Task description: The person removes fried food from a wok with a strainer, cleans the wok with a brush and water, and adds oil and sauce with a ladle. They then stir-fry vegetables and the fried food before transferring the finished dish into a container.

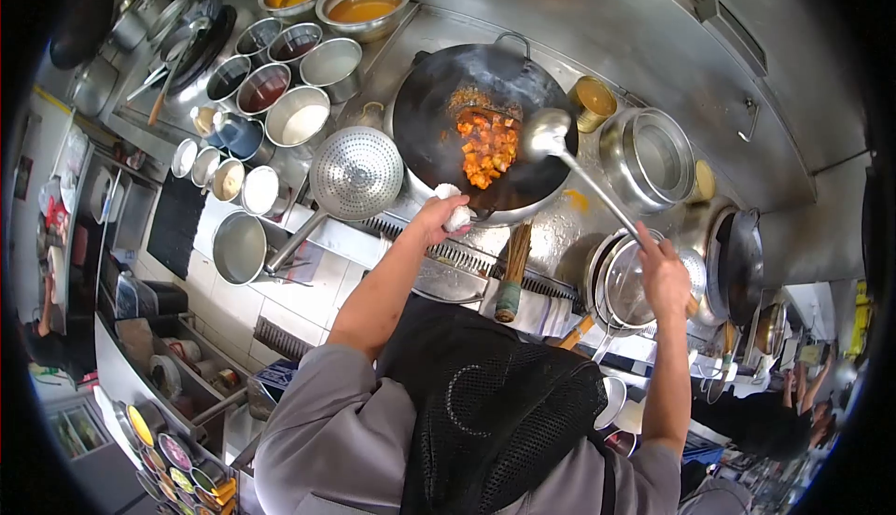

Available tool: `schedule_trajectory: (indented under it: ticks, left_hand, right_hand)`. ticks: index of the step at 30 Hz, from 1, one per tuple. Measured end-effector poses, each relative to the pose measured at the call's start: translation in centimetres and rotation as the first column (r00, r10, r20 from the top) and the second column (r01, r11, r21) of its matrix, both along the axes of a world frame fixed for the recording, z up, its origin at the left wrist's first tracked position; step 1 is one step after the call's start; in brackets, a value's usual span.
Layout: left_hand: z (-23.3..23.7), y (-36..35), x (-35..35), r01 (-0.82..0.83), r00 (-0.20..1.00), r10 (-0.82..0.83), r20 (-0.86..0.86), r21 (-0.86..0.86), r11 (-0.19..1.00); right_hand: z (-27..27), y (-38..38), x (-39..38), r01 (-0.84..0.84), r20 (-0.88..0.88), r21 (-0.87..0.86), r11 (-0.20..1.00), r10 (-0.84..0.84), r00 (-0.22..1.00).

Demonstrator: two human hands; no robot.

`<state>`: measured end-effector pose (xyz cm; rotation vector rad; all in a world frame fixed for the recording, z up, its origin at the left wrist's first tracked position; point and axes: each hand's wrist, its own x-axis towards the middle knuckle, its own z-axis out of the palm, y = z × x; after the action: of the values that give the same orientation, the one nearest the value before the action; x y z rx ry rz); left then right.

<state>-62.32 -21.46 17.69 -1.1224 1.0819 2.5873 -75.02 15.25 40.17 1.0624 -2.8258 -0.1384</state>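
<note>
A large black wok [425,132] sits on the stove, with orange-red chunks of food [488,148] and browned bits in it. At the wok's near rim my left hand [439,216] is closed around a white cloth [452,205]; whether the fingers also grip the wok is hidden. My right hand [665,277] is wrapped round the long handle of a metal ladle [546,134]. The ladle's bowl hangs over the right side of the wok, beside the food. Left of the wok lies a perforated metal strainer [357,174], its handle pointing towards me.
Metal pots of sauces [263,89] and bowls of orange liquid [364,8] stand at the left. A bamboo brush [514,272] lies before the wok. Stacked metal pots [653,156] and strainers [630,286] stand at the right. Another person [765,412] is at the far right.
</note>
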Motion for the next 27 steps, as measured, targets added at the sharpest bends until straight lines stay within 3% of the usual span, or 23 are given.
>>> schedule_trajectory:
  ticks: [2, 4, 6, 8, 10, 12, 13, 14, 16, 17, 18, 20, 22, 24, 27]
  left_hand:
    - [0.6, 0.1, -0.1, -0.068, 0.997, 0.070, -0.016, 0.102, 0.992]
    - [-0.3, -0.4, -0.4, -0.042, 0.998, 0.048, -0.039, 0.157, 0.987]
    - [-1.7, -0.7, -0.8, -0.010, 0.998, 0.024, -0.066, 0.207, 0.978]
    - [-2.7, -0.7, -1.0, 0.010, 0.997, 0.003, -0.071, 0.188, 0.982]
    - [-1.1, -0.5, -1.1, -0.048, 0.998, 0.054, -0.032, 0.160, 0.986]
    - [-1.7, -0.4, -0.6, -0.034, 0.990, 0.059, -0.126, 0.192, 0.981]
    - [-2.6, 0.4, -0.8, -0.094, 0.979, 0.106, -0.172, 0.080, 0.992]
    - [-0.5, 1.3, -0.4, -0.118, 0.986, 0.125, -0.109, 0.067, 0.991]
    - [1.1, 2.5, 0.6, -0.102, 0.975, 0.120, -0.187, 0.104, 0.989]
    - [0.4, 2.5, 0.4, -0.087, 0.989, 0.101, -0.109, 0.132, 0.988]
    - [-0.4, 2.5, 0.2, -0.100, 0.981, 0.121, -0.149, 0.139, 0.985]
    - [4.8, 4.5, 3.1, -0.266, 0.956, 0.283, -0.077, 0.180, 0.947]
    - [9.4, 5.8, 7.0, -0.172, 0.983, 0.179, -0.038, 0.137, 0.975]
    - [12.2, 6.7, 9.1, -0.145, 0.983, 0.161, -0.086, 0.165, 0.976]
    - [10.1, 5.9, 6.5, -0.152, 0.987, 0.157, -0.026, 0.138, 0.979]
  right_hand:
    - [1.6, 0.2, 0.1, 0.006, -0.110, 0.055, 0.998, 0.000, 0.994]
    - [-0.1, -0.1, -0.9, 0.035, -0.095, 0.107, 0.994, -0.025, 0.995]
    - [-3.3, -1.4, -2.0, -0.009, 0.047, 0.044, 0.999, 0.007, 0.999]
    - [-7.8, -3.5, -2.6, 0.085, 0.250, -0.031, 0.996, -0.075, 0.965]
    - [-8.9, -5.7, -0.3, 0.122, 0.295, -0.164, 0.979, -0.069, 0.953]
    - [-9.7, -6.1, 1.8, 0.176, 0.311, -0.233, 0.956, -0.099, 0.945]
    - [-10.2, -5.6, 3.0, 0.236, 0.331, -0.292, 0.927, -0.134, 0.934]
    - [-10.6, -4.5, 3.7, 0.235, 0.335, -0.288, 0.928, -0.133, 0.933]
    - [-11.5, -3.4, 3.6, 0.276, 0.397, -0.336, 0.900, -0.130, 0.909]
    - [-10.1, -3.7, 4.7, 0.304, 0.484, -0.385, 0.871, -0.089, 0.870]
    - [-8.6, -4.1, 5.8, 0.307, 0.505, -0.356, 0.883, -0.095, 0.858]
    - [-4.2, -3.2, 7.4, 0.322, 0.642, -0.304, 0.897, -0.057, 0.765]
    - [0.1, 0.3, 7.9, 0.368, 0.825, -0.237, 0.899, -0.013, 0.565]
    - [5.2, 1.2, 7.9, 0.388, 0.919, 0.043, 0.920, -0.189, 0.347]
    - [3.4, 0.0, 6.6, 0.076, 0.792, -0.089, 0.993, 0.024, 0.611]
